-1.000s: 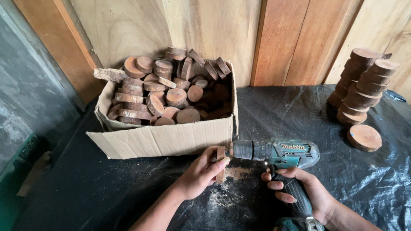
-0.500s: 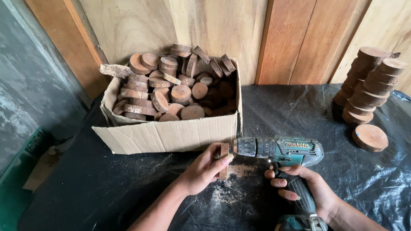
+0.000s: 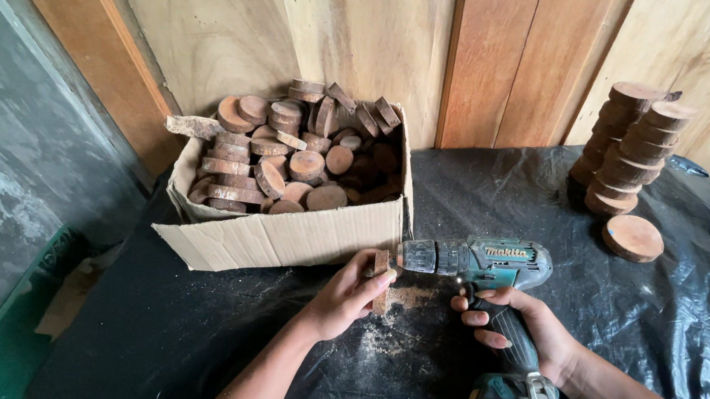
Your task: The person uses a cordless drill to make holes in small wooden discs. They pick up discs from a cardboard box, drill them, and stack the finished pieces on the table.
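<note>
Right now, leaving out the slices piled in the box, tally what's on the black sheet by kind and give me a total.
Cardboard box: 1
Cordless drill, in the right hand: 1
Wood slice on edge, held by the left hand: 1
Stacks of wood slices: 2
Loose flat wood slice: 1
Total: 6

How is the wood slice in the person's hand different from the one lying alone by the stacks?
The held wood slice stands on edge, pinched by the left hand against the drill held by the right hand; the lone slice lies flat and untouched. Sawdust lies under the held slice, none by the lone slice. Both are round cuts of brown wood.
</note>
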